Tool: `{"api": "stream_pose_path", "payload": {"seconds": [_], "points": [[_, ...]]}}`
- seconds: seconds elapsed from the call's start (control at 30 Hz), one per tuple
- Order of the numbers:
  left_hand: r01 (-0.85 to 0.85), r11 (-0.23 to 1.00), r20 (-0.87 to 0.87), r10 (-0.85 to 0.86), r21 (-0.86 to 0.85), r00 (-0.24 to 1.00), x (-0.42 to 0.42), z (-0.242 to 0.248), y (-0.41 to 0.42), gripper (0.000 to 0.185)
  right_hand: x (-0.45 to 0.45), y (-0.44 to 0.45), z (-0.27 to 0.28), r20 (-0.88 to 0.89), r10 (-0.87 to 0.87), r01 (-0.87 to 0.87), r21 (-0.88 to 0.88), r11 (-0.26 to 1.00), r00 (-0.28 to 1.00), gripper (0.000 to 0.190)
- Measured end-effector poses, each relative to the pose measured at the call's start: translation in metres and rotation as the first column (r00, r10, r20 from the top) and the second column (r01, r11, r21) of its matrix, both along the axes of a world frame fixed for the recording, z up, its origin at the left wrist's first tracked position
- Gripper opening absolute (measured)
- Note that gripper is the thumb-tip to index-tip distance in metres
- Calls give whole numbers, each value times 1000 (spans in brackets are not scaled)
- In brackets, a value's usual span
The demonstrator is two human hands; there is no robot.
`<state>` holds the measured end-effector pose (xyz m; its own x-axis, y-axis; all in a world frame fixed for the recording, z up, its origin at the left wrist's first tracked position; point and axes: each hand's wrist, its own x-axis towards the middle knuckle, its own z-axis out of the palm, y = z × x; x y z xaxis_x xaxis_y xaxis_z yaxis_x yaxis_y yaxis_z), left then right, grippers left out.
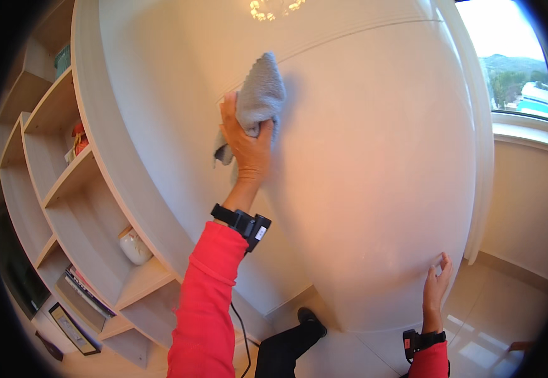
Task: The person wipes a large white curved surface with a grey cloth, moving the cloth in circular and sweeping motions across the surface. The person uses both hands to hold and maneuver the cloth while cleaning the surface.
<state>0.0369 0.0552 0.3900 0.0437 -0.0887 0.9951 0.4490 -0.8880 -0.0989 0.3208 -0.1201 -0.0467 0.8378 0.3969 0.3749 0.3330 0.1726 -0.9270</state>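
Note:
My left hand (247, 146) grips a folded grey cloth (260, 97), fingers behind it and thumb across its lower side. Part of the cloth hangs out below the fingers. It is held up against a large, glossy pale surface (373, 156), and whether it presses there I cannot tell. A thin dark seam (359, 32) crosses that surface near the top. Down at its lower right edge is my right hand (436, 283), holding nothing, with the fingers spread; contact with the surface is unclear.
A wooden shelf unit (108, 175) on the left bears a white jar (134, 245), books (87, 293) and a framed piece (73, 330). A black cable (243, 326) hangs beside my leg (278, 352). At right are a curtain (484, 189) and a window (514, 61).

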Motion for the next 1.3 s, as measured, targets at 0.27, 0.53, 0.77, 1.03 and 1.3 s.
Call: {"api": "stream_pose_path", "payload": {"seconds": [0.27,0.53,0.77,1.03,1.3], "points": [[-328,944,117,323,29,939,54,82,-17,79,-4,0,8,-54,-19,19,10,1000,998,49],[-377,894,-41,397,241,917,148,103,-52,82,-8,-4,17,-148,15,-12,21,1000,989,46],[-288,855,-347,452,431,822,209,100,-83,78,-7,-8,21,-156,29,-21,56,998,987,45],[-265,903,-235,353,337,906,151,157,-60,76,-2,-5,13,-110,1,0,6,1000,994,46],[-406,914,123,401,19,908,103,167,-36,82,-9,-3,8,-13,-37,37,17,999,999,48]]}}
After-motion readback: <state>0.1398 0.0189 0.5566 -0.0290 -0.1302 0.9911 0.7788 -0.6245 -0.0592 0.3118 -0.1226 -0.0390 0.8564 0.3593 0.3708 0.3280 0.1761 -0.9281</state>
